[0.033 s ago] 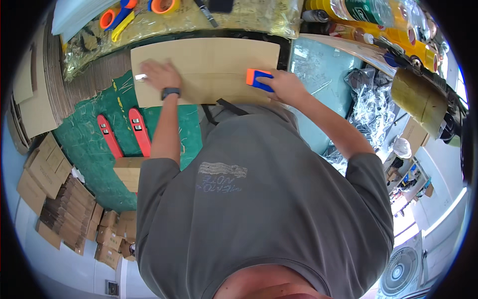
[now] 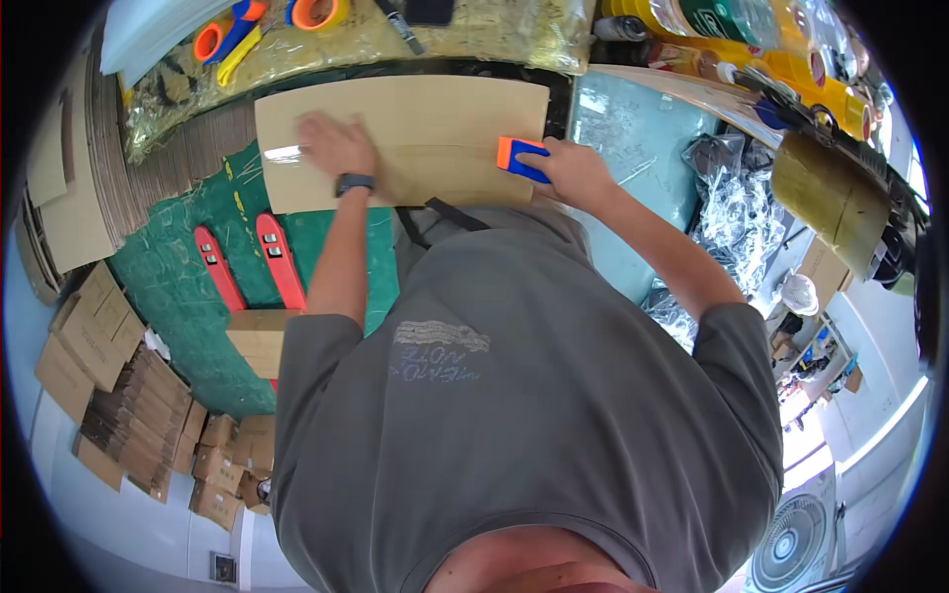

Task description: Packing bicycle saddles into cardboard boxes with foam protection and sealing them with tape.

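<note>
A brown cardboard box (image 2: 445,111) lies in front of me with a seam running along its middle. Over its left part is my left hand (image 2: 339,145), fingers spread and slightly blurred, a dark watch on the wrist. Beside those fingers a shiny strip that looks like clear tape (image 2: 283,154) catches the light at the box's left end. My right hand (image 2: 578,173) is closed around a blue and orange tape dispenser (image 2: 524,161) at the right end of the seam. How the dispenser meets the cardboard is hard to make out.
Beyond the box, a film-covered surface (image 2: 494,44) holds another blue and orange dispenser (image 2: 229,38), a tape roll (image 2: 316,12) and a dark pen-like tool (image 2: 400,28). Flat cardboard (image 2: 203,133) is stacked left, near red forks (image 2: 281,262). Crumpled clear plastic (image 2: 736,222) lies right.
My left hand has slid right over the box, and more of the shiny strip shows. The right hand and dispenser have shifted slightly right; the box sits slightly further left in view.
</note>
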`<control>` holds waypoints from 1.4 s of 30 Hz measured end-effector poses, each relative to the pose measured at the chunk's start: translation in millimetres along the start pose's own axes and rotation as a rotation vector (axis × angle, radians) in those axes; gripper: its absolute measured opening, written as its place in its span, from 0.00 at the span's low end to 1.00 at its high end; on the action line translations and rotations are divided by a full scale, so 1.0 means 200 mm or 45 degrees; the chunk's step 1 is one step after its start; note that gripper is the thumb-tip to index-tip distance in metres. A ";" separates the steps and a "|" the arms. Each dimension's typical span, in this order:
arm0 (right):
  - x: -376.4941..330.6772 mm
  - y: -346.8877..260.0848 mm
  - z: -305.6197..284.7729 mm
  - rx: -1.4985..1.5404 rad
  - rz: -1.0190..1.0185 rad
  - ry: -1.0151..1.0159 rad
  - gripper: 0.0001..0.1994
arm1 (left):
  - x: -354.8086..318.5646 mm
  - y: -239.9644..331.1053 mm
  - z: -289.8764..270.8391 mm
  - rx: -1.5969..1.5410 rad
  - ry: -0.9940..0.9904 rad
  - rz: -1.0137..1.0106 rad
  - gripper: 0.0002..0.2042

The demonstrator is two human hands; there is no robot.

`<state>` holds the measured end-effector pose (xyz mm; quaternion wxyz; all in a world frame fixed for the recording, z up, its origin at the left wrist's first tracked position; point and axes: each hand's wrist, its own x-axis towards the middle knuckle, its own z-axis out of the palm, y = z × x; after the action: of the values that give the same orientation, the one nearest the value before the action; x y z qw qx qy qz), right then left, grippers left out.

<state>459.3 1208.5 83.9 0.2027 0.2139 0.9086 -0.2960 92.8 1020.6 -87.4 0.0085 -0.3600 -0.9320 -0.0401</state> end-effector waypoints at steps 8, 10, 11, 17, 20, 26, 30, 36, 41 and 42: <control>-0.25 0.36 0.10 0.081 -0.038 0.129 0.22 | -0.56 0.94 0.04 -0.086 -0.286 0.469 0.49; -0.40 0.49 0.14 0.110 -0.008 0.226 0.21 | -0.58 0.92 0.03 -0.111 -0.298 0.516 0.50; -0.46 0.57 0.11 0.117 0.003 0.245 0.21 | -0.59 0.91 0.02 -0.138 -0.311 0.525 0.50; -0.27 0.69 0.39 -0.060 0.174 -0.031 0.15 | -0.53 0.97 -0.08 -0.145 -0.435 0.705 0.58; -0.05 0.63 0.37 0.006 0.107 0.015 0.13 | -0.53 0.88 -0.10 -0.149 -0.451 0.704 0.59; 0.12 0.58 0.43 0.032 0.429 -0.146 0.15 | -0.47 0.91 -0.15 -0.212 -0.433 0.764 0.54; -0.04 0.47 0.30 0.179 0.523 0.012 0.23 | -0.28 0.80 -0.22 -0.586 -0.326 0.462 0.34; -0.44 0.37 0.44 0.112 1.111 0.674 0.33 | 0.39 0.81 -0.43 -0.675 -0.299 -0.010 0.23; -0.66 0.43 1.01 0.088 1.432 0.792 0.29 | 0.66 0.93 -0.24 -0.409 -0.572 0.159 0.22; -0.59 0.32 0.96 0.095 1.439 0.783 0.29 | 0.69 0.86 -0.21 -0.415 -0.647 0.151 0.22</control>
<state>635.5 1104.2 -28.5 0.0501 0.7415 0.6616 -0.1002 105.4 1235.5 -27.4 -0.2804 -0.4088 -0.8631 -0.0971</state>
